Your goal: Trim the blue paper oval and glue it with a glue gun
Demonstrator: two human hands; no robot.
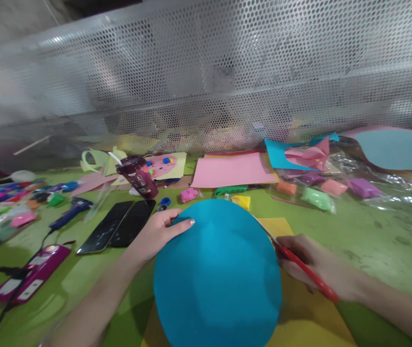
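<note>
Head view: green tabletop (393,241), perforated metal panel (299,62) along its back.
Blue paper disc (216,279): front and centre, over a yellow paper sheet (307,313); roughly round, bottom runs out of frame.
Left hand (160,231): grasping blue paper disc at upper left edge, thumb on the top face, other fingers partly hidden.
Right hand (305,258): grasping red-handled scissors (307,273), right of the disc.
Blades: at the disc's upper right edge; can't tell whether apart or together.
Smartphones: dark one (106,226) and black one (133,224), side by side, left of the left hand.
Cup (140,178): dark purple, white straw (114,158), beyond the phones.
Glue gun (70,212): blue, left of the phones.
Power strip (41,272): magenta, near left, black plug (16,273) in it.
Pink paper (232,171): flat, beyond the disc, other sheets under it.
Wrapped lumps: pink (189,194) and yellow (241,202) just past the disc; orange (286,188) and pale green (316,198) farther right.
Far left: small coloured pieces (5,195), jumbled, blurry.
</note>
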